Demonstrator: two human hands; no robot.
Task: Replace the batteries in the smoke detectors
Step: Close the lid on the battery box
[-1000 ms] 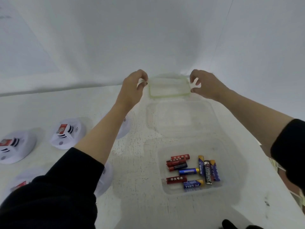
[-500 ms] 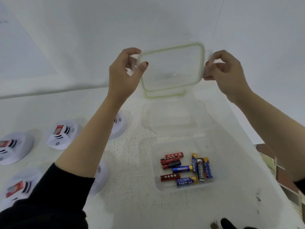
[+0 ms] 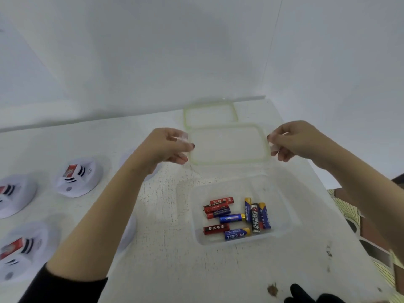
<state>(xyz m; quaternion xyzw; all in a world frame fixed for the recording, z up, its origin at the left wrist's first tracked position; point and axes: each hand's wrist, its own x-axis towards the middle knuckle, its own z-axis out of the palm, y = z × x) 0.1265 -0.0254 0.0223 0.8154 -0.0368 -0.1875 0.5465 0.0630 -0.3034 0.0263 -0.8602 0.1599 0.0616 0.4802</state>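
My left hand (image 3: 168,147) and right hand (image 3: 293,141) pinch the lid (image 3: 227,145) by its tabs (image 3: 183,136). Batteries (image 3: 236,217) lie in the box (image 3: 282,193) by the counter's (image 3: 166,259) right edge; a slipped tab could drop it among them.

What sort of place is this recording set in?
Probably a staged indoor work area rather than a lived-in room: a scuffed white table against plain white walls, smoke detectors laid out at left, and a clear box of loose batteries.
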